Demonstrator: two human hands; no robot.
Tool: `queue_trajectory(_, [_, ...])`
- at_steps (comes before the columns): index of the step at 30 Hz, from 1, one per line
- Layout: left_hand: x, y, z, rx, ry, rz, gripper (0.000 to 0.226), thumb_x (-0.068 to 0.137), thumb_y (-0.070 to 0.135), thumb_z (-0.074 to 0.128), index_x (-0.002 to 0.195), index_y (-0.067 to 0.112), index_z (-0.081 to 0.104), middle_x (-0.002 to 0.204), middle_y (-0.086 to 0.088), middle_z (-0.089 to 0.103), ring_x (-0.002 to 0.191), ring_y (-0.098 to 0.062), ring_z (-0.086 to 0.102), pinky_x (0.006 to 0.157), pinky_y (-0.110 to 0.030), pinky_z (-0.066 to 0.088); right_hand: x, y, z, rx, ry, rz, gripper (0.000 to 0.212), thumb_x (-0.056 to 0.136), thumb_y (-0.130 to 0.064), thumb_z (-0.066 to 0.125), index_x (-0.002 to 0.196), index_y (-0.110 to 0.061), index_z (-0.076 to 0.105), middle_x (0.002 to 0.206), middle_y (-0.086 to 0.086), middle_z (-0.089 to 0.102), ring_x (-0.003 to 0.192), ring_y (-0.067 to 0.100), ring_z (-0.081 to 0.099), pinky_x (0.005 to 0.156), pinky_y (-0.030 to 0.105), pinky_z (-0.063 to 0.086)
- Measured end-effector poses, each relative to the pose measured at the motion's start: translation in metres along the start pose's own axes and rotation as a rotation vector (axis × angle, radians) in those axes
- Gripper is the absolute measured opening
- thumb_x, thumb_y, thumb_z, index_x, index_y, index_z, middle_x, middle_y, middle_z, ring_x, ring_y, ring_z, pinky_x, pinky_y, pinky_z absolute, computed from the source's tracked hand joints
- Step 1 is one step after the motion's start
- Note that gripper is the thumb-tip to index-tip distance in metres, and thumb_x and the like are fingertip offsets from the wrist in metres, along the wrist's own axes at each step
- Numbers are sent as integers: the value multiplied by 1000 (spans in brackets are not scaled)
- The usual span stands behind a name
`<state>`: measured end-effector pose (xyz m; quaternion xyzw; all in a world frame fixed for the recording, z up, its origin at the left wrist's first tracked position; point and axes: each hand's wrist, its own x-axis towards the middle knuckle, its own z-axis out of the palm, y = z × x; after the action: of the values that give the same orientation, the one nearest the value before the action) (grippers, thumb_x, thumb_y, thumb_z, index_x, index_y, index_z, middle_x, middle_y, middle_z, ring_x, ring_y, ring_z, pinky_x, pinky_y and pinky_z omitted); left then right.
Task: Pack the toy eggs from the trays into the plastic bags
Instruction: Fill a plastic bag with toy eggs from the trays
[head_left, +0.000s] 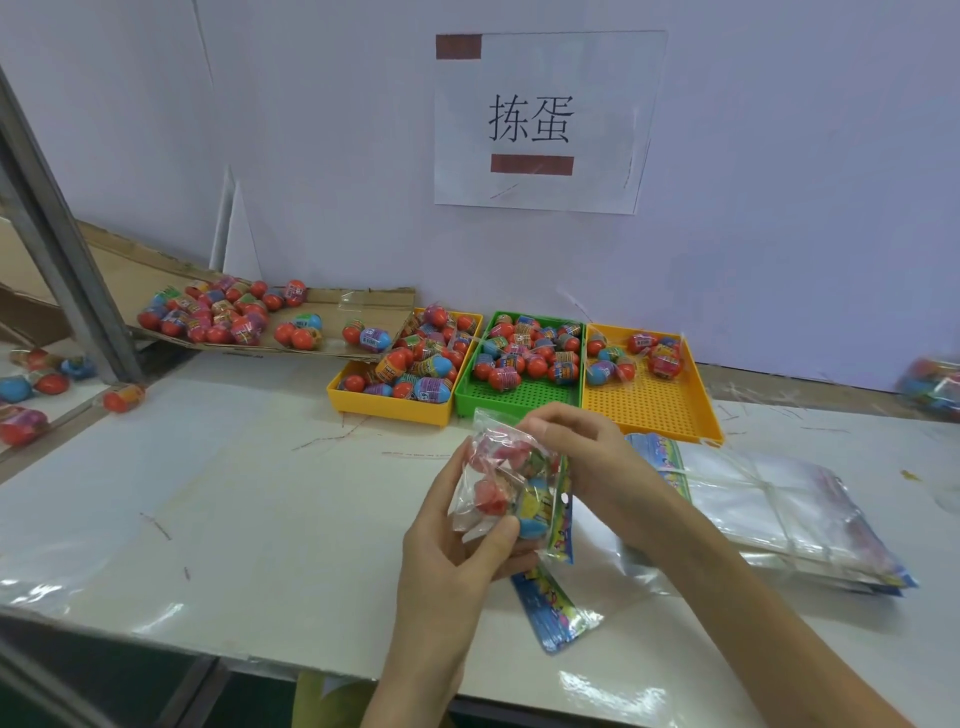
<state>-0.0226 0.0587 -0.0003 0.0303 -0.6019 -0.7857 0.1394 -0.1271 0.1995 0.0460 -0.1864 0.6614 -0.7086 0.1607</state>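
White table (249, 499) scuffed, glossy near edge. Pale wall (322, 130) at far side. Paper sign (540, 122) taped on wall, black characters, two brown tape strips. Flattened cardboard sheet (332, 312) slopes down from far left onto table. Grey metal post (57, 239) leans at left edge.

A white table (249, 499) carries three trays along its far edge: a yellow tray (387, 408), a green tray (514, 397), and an orange tray (652, 410). A stack of plastic bags (769, 504) lies toward the right edge; a loose bag (556, 608) lies near the front edge. A cardboard sheet (332, 312) seems to rest at the far left corner.
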Motion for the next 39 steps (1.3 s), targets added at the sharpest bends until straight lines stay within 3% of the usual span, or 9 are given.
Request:
queue_trajectory(4, [2,-3,1,42,32,-1,65,90,0,70,131,48,55,110,23,73,97,-12,75,67,-31,63,-3,0,0,-146,98,-163,12,87,-14,76,86,-2,72,78,10,73,71,16,67,69,22,55])
queue_trajectory(8, [2,-4,2,63,57,3,66,90,0,70,129,51,57,110,22,73,95,-13,75,65,-31,63,-2,-1,0,-198,148,-253,7,88,-7,75,83,-4,71,77,6,71,72,14,66,72,22,54])
queue_trajectory(13, [0,-3,3,88,65,20,65,91,1,70,131,50,56,106,25,73,92,-12,76,63,-30,62,-5,-2,0,-170,118,-321,6,89,-3,72,84,-2,68,85,18,70,78,17,67,76,24,55])
queue_trajectory(17, [0,-1,4,77,42,13,63,91,1,69,132,48,57,106,24,74,93,-12,75,64,-31,63,-4,-5,-1,-101,109,-293,9,86,-11,72,83,-4,68,91,24,67,84,20,66,77,22,54])
queue_trajectory(20, [0,0,2,41,29,-1,63,91,-1,69,128,48,60,109,18,75,96,-15,75,64,-32,63,-2,-3,-3,-106,95,-204,23,82,-21,72,86,1,67,94,29,63,82,21,61,76,27,52])
queue_trajectory(25, [0,2,0,-26,14,-9,61,90,-1,69,125,48,62,110,12,76,95,-22,76,62,-31,62,0,-1,-1,-41,19,-64,13,87,-17,70,82,-6,64,76,8,62,64,14,59,58,25,51])
queue_trajectory(30, [0,3,-1,-44,-8,-11,61,90,0,69,131,45,61,114,11,75,97,-21,75,63,-30,62,1,-1,0,57,-8,5,8,87,-13,68,81,-9,64,72,4,61,59,15,56,51,25,48])
queue_trajectory(35, [1,0,-2,-1,-19,-16,62,91,-3,67,130,43,56,110,15,75,97,-16,75,66,-29,62,-1,1,1,24,-1,-93,12,83,-21,72,84,-10,68,80,10,61,71,20,57,64,31,47])
queue_trajectory(39, [0,-3,-3,86,-47,-15,57,91,-4,68,130,37,58,112,11,74,103,-10,72,74,-26,60,-3,2,3,-115,55,-212,8,90,-9,71,87,-2,68,78,7,68,71,13,65,64,21,54])
